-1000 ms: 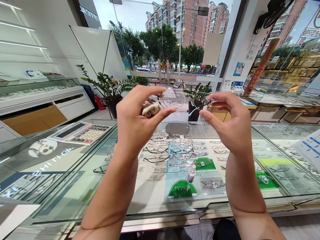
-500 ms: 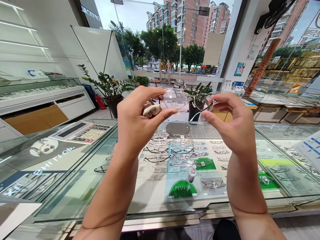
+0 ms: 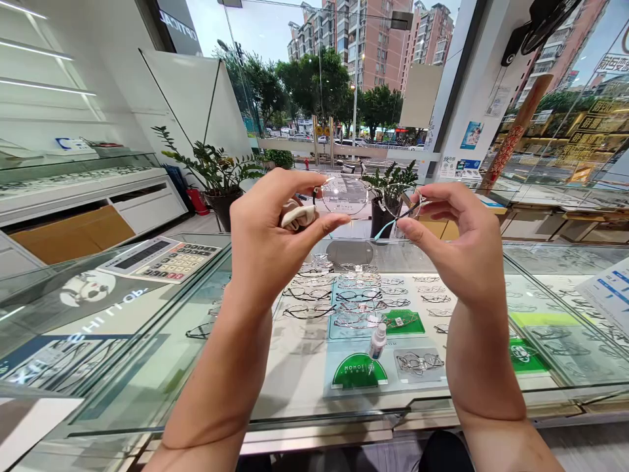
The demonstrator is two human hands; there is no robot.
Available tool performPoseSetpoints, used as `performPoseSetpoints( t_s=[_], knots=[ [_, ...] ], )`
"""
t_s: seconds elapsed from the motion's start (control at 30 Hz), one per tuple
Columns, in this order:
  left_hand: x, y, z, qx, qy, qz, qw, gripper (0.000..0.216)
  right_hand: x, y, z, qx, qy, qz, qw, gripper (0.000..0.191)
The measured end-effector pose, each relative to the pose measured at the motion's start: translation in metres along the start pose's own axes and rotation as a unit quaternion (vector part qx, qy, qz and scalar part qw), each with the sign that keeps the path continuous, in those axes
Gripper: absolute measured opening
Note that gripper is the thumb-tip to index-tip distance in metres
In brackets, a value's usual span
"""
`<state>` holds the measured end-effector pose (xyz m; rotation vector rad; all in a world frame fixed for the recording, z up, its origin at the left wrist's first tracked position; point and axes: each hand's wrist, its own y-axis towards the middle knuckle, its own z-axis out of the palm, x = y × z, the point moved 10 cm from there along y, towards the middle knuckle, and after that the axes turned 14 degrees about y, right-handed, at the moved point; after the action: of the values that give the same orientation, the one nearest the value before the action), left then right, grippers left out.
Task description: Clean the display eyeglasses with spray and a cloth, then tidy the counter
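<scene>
A pair of thin-rimmed eyeglasses [image 3: 345,196] with clear lenses is held up in the air between both my hands, above the glass counter. My left hand [image 3: 275,229] pinches the frame's left end, and a crumpled light cloth [image 3: 298,216] is tucked in its palm. At the other end, my right hand [image 3: 452,236] grips the frame near the hinge. A temple tip in light blue shows below the right lens. Under the hands, a small white bottle [image 3: 378,342] stands on the counter.
Rows of eyeglass frames [image 3: 358,296] lie in the glass display case [image 3: 275,400]. On the left a large calculator [image 3: 160,259] rests on the counter. Potted plants [image 3: 216,170] stand beyond, before the shop window. A white printed sheet [image 3: 607,295] is at the right.
Almost nothing differs. Both hands keep the eyeglasses at the same place, with at most a very slight shift.
</scene>
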<state>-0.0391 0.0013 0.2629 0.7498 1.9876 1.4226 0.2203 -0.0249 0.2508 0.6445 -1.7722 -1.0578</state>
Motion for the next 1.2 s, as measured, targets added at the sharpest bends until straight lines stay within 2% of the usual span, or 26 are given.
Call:
performPoseSetpoints(
  t_s=[0.37, 0.67, 1.2],
  knots=[
    [0.001, 0.0, 0.001, 0.008, -0.015, -0.007, 1.0, 0.039, -0.001, 0.0, 0.0, 0.007, 0.002, 0.012, 1.0, 0.035],
    [0.0, 0.0, 0.003, 0.008, -0.014, -0.013, 1.0, 0.039, 0.008, -0.002, -0.003, -0.017, 0.015, -0.01, 1.0, 0.033],
    [-0.003, -0.002, 0.005, -0.006, -0.026, -0.01, 1.0, 0.042, 0.017, -0.007, -0.004, -0.037, -0.037, -0.04, 0.998, 0.035]
  ],
)
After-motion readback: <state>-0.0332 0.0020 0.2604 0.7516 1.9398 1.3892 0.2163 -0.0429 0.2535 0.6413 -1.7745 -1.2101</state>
